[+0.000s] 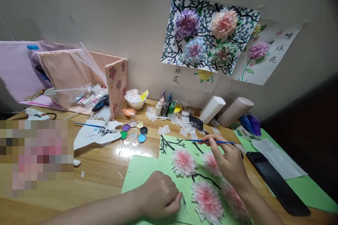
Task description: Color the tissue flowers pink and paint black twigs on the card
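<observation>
My right hand (231,163) pinches a thin blue paintbrush (221,142), held nearly level, its tip pointing left over the top of a green sheet of paper (142,172). Black branches (169,144) are painted near that tip. Several pink-and-white tissue-paper flowers (184,162) sit on the sheet; my right hand and forearm partly cover those on the right. My left hand (161,195) is closed in a fist and rests on the paper, left of the lower flower (207,200). Dark strokes show beside its thumb.
Left of the paper lie a paint palette (133,135) and a stained tissue (97,133) with another brush. Paint bottles (165,107), paper scraps and two cylinders (212,109) line the wall. A black phone-like slab (277,182) lies right. Flower pictures (208,38) hang above.
</observation>
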Tool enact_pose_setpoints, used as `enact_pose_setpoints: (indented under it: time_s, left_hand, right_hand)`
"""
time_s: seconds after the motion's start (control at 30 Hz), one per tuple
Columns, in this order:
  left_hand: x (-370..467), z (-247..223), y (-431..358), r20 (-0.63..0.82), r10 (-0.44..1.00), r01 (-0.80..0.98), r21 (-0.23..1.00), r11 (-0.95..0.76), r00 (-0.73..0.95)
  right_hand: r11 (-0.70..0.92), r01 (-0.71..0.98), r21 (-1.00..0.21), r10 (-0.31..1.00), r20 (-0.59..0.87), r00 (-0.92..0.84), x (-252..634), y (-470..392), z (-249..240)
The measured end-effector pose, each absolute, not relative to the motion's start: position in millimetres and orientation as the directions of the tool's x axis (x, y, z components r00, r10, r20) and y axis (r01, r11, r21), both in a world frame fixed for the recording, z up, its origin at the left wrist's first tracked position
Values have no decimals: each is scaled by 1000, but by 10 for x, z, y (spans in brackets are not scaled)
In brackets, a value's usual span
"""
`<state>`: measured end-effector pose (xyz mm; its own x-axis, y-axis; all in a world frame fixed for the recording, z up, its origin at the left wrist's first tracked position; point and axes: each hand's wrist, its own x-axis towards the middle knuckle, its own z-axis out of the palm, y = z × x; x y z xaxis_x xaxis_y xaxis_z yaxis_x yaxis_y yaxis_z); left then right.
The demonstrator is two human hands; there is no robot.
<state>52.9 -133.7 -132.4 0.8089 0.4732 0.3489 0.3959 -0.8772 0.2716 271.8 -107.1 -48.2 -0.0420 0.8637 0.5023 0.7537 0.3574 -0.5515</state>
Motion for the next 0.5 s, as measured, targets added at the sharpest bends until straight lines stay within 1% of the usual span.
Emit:
enact_pose_setpoints:
  time_s: [0.23,0.5]
  left_hand:
    - [534,-1336,-1350,329,484,422,244,-873,811]
    - [527,-1353,-1348,325,487,422,253,-871,810]
  right_hand:
    - [381,745,-548,866,494,-79,2660,-1126,-455]
    - [385,753,-533,856,511,-76,2696,-1127,-443]
